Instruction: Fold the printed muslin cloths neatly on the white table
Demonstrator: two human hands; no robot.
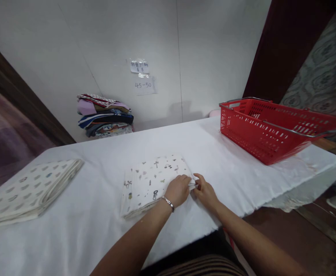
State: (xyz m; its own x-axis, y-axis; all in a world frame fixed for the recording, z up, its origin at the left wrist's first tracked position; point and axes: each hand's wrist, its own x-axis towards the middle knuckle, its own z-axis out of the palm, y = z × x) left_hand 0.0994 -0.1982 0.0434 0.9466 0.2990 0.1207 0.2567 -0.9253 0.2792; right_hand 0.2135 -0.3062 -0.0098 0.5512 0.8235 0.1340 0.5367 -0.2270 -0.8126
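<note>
A folded white cloth (153, 180) with small grey and green printed figures lies flat in the middle of the white-covered table (104, 230). At its near right corner, my left hand (179, 188) is closed on the cloth's edge, with a metal bracelet on that wrist. Beside it, my right hand (205, 191) pinches the same corner from the right, thumb and fingers around the layered edge. The fingertips of both hands are partly hidden by the fabric.
Another folded cloth (27, 188), with grey blotches, lies at the left. A red plastic basket (260, 134) with metal handles stands at the right rear. Behind the table, a stack of folded fabrics (106, 117) leans by the wall, under paper signs (145, 85).
</note>
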